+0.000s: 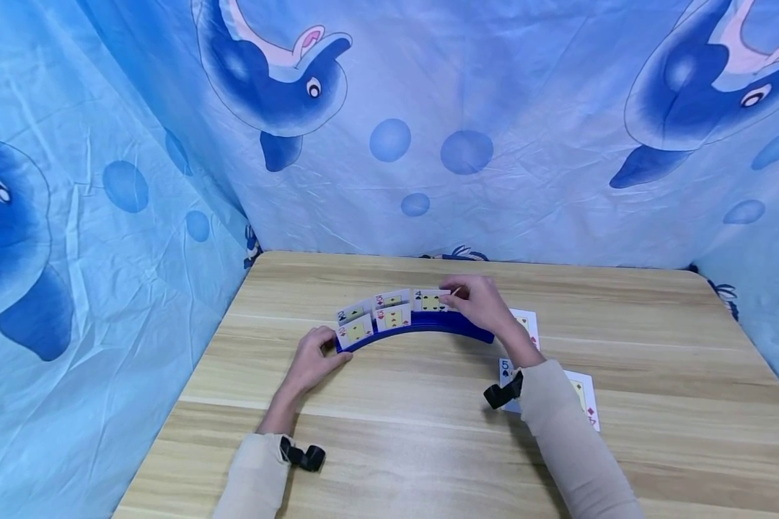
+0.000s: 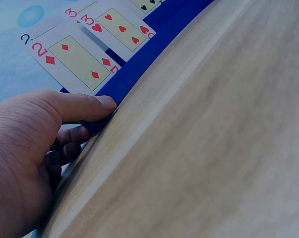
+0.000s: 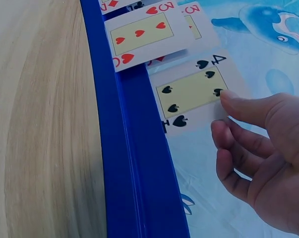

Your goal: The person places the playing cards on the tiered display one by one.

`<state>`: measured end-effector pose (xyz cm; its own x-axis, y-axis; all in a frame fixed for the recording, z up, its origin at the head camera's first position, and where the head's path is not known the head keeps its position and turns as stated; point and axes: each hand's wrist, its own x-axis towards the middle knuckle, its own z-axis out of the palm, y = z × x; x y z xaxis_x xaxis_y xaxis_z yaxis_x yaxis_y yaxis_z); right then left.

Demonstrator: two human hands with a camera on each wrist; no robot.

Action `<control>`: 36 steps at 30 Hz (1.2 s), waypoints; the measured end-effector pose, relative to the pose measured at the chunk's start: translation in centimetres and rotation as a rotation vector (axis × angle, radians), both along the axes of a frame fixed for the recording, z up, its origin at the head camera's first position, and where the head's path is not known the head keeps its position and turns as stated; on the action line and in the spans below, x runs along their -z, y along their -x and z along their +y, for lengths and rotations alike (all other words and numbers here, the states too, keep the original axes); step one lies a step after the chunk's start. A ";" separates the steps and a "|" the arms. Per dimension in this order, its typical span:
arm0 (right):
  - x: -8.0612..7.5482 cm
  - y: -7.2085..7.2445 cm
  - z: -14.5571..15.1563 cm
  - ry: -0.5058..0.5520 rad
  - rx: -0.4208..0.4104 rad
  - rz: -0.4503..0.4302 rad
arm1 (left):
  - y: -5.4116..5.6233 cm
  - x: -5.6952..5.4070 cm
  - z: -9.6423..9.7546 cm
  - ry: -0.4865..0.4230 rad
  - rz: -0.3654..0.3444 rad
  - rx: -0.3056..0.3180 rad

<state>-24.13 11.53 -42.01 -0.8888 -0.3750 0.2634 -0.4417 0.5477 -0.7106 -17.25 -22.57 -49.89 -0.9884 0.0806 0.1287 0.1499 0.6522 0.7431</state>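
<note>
A curved blue card holder (image 1: 428, 322) stands on the table. At its left end, my left hand (image 2: 25, 144) grips it, thumb in front and fingers behind. My right hand (image 3: 268, 153) pinches the four of spades (image 3: 189, 94) by its upper edge between thumb and fingers. That card's lower edge is at the holder's back row, right of the other cards. The front row carries the two of diamonds (image 2: 72, 62) and the three of hearts (image 3: 142, 34). Behind them stand a black two (image 1: 353, 311), partly hidden, and a red three (image 1: 392, 298).
Right of the holder, several loose cards lie on the wooden table (image 1: 389, 418), partly under my right forearm. They include a five of spades (image 1: 505, 366), a four of diamonds (image 1: 587, 404) and a red-suited card (image 1: 527, 319). A blue dolphin-print curtain (image 1: 526, 216) hangs behind the table.
</note>
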 end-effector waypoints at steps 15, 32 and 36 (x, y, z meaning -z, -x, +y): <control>-0.6 -2.0 3.6 -0.034 0.002 -0.023 | -0.1 0.1 0.2 0.024 0.002 -0.011; 0.5 -4.8 7.8 -0.084 0.143 -0.033 | -0.1 0.1 0.1 0.009 -0.003 0.000; 0.8 -5.5 9.0 -0.101 0.173 -0.035 | -0.1 0.1 0.1 0.007 -0.008 -0.002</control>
<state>-18.63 20.52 -42.77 -0.9502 -0.2388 0.2001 -0.3108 0.6826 -0.6614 -17.12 -22.44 -50.01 -0.9896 0.0790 0.1201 0.1423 0.6575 0.7399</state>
